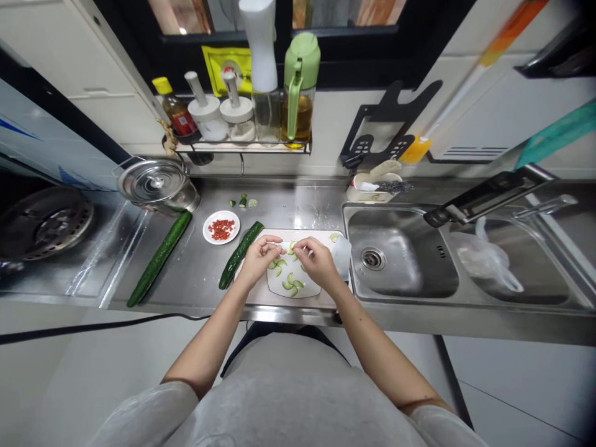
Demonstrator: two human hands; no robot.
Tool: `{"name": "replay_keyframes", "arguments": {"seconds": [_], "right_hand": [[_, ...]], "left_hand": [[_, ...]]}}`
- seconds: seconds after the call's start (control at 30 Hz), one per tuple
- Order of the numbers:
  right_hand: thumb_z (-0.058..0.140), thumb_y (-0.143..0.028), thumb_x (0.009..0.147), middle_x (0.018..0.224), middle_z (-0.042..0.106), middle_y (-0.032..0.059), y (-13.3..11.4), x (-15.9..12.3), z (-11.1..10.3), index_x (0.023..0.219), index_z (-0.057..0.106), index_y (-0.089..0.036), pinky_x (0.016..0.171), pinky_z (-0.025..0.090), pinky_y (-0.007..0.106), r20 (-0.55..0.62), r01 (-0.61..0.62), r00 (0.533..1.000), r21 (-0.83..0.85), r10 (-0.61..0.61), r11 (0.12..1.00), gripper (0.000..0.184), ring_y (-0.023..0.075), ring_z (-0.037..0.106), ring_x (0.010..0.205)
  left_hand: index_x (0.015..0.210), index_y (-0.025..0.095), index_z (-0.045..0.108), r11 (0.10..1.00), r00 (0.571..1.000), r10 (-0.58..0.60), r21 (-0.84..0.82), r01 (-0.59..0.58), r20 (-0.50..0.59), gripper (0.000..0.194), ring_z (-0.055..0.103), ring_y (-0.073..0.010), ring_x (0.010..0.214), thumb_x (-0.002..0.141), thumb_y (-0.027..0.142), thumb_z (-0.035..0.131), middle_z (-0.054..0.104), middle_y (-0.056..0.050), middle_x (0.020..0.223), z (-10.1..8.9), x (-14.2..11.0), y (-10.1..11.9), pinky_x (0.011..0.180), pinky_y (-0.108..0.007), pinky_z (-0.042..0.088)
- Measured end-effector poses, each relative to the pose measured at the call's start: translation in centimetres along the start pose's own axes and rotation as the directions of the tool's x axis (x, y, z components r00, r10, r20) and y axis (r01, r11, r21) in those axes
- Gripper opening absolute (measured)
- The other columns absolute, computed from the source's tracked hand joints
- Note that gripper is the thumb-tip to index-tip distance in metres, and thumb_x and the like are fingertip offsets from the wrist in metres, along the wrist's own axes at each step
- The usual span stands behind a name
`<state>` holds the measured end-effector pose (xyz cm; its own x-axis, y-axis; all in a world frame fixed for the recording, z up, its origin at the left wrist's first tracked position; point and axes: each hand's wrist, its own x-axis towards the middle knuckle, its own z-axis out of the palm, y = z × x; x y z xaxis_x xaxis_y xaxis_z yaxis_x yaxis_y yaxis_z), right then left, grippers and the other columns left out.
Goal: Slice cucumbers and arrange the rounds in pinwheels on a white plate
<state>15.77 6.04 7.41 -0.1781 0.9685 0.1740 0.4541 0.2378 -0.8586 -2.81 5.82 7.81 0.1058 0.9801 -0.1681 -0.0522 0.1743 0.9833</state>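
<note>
Grey shirt fabric fills the bottom centre of the frame, nearest the camera, with a bare forearm reaching up on each side. At the middle of the frame the two hands are close together but apart, over a white plate. The right hand has its fingertips at a pale green slice; whether they grip it cannot be told. The left hand has finger and thumb drawn near each other beside that slice, and what they hold, if anything, is too small to tell.

More slices lie fanned in small clusters on the plate, which sits on a cutting board. Thin and probably wet, they could stick to a fingertip and lift away — or a dragging wrist could spoil a cluster. Left of the board's middle lies a whole cucumber, round enough to roll if an elbow bumped it. A broad knife rests by the right hand — a careless sideways sweep might meet its edge.
</note>
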Motion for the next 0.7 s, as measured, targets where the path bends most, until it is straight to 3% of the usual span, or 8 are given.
{"name": "replay_keyframes", "arguments": {"seconds": [0.1,0.2,0.33,0.47,0.57,0.7], "right_hand": [[0.050,-0.029,0.085,0.081,0.062,0.0029,3.0,0.5,-0.8,0.081,0.062,-0.019,0.070,0.039,0.028,-0.090,-0.084,0.993,-0.097,0.076,0.992,0.016,0.0157,0.052,0.074],[0.050,-0.027,0.084,0.078,0.061,0.0034,5.7,0.8,-0.7,0.079,0.063,-0.019,0.075,0.037,0.030,-0.032,-0.140,0.990,-0.246,0.136,0.959,0.016,0.0175,0.050,0.078],[0.052,-0.026,0.084,0.083,0.063,0.0040,7.3,1.0,1.4,0.080,0.064,-0.020,0.079,0.031,0.032,0.054,-0.162,0.979,-0.388,0.198,0.907,0.014,0.0196,0.048,0.083],[0.051,-0.027,0.086,0.086,0.064,0.0043,7.6,1.2,2.9,0.084,0.064,-0.020,0.080,0.027,0.033,0.091,-0.167,0.969,-0.442,0.230,0.881,0.016,0.0202,0.047,0.086],[0.050,-0.028,0.087,0.086,0.064,0.0037,7.8,1.3,2.9,0.085,0.064,-0.020,0.079,0.026,0.033,0.091,-0.173,0.967,-0.453,0.238,0.875,0.016,0.0198,0.047,0.086],[0.049,-0.027,0.088,0.083,0.064,0.0023,7.2,0.7,3.4,0.084,0.064,-0.021,0.080,0.025,0.032,0.117,-0.176,0.962,-0.433,0.248,0.884,0.016,0.0192,0.048,0.085]], "left_hand": [[0.094,0.018,0.062,0.983,0.988,0.056,0.181,-0.029,-0.144,0.024,0.059,-0.0116,0.069,0.075,0.031,0.064,0.062,0.000,0.070,-0.9,1.1,-1.7,0.066,-0.022,0.044],[0.094,0.018,0.064,0.896,0.965,0.084,0.442,0.036,-0.248,0.019,0.056,-0.0114,0.066,0.077,0.028,0.062,0.060,0.001,0.070,-1.4,2.3,-3.6,0.067,-0.023,0.042],[0.093,0.020,0.065,0.720,0.989,0.040,0.690,0.073,-0.146,0.017,0.058,-0.0142,0.072,0.077,0.025,0.062,0.065,0.000,0.079,-0.2,3.6,-5.4,0.071,-0.025,0.042],[0.094,0.022,0.066,0.608,1.000,-0.012,0.793,0.028,-0.026,0.017,0.059,-0.0180,0.080,0.078,0.022,0.062,0.067,-0.001,0.083,1.4,4.7,-6.0,0.076,-0.028,0.041],[0.098,0.022,0.066,0.579,0.998,-0.016,0.813,0.059,-0.061,0.019,0.059,-0.0188,0.083,0.080,0.021,0.059,0.068,-0.002,0.087,1.0,5.2,-5.9,0.078,-0.029,0.041],[0.101,0.022,0.065,0.563,0.989,-0.009,0.817,0.126,-0.146,0.021,0.060,-0.0172,0.082,0.081,0.021,0.057,0.068,-0.001,0.090,-1.1,5.0,-5.8,0.077,-0.026,0.042]]}}
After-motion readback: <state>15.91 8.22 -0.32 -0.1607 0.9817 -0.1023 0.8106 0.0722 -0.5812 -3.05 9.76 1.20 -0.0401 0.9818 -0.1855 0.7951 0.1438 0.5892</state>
